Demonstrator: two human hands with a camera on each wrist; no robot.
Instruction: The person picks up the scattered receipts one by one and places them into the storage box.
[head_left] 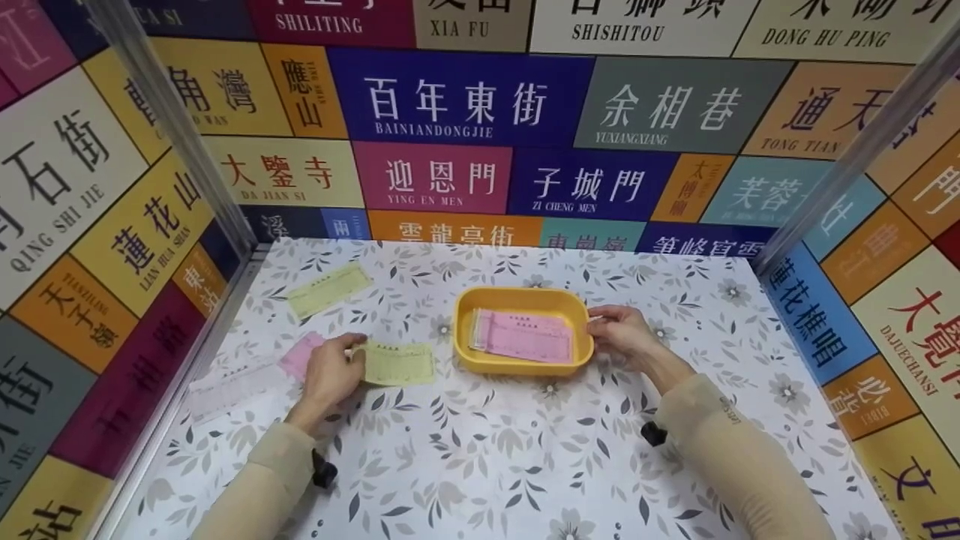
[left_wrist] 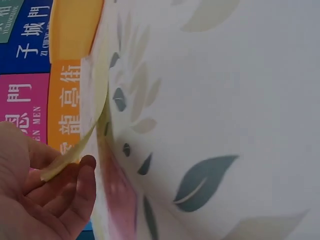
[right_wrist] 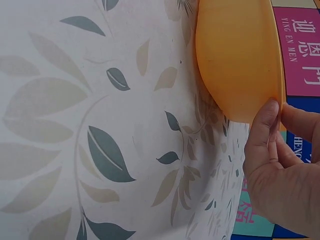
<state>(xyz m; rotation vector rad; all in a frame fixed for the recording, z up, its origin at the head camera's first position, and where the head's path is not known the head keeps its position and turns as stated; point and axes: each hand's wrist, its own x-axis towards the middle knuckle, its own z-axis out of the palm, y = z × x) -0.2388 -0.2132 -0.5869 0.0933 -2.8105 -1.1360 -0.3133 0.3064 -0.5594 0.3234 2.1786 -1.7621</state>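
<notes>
At left, yellow slip is pinched by left hand, tray gripped by right hand, seemingly for steadiness.

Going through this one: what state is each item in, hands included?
Left hand: pinching a yellow slip
Held yellow slip: curved, gripped at one end
Far yellow slip: lying on table
White slip: lying on table
Loose pink slip: partly hidden
Tub: upright, slips inside
Right hand: pinching tub's rim
</notes>
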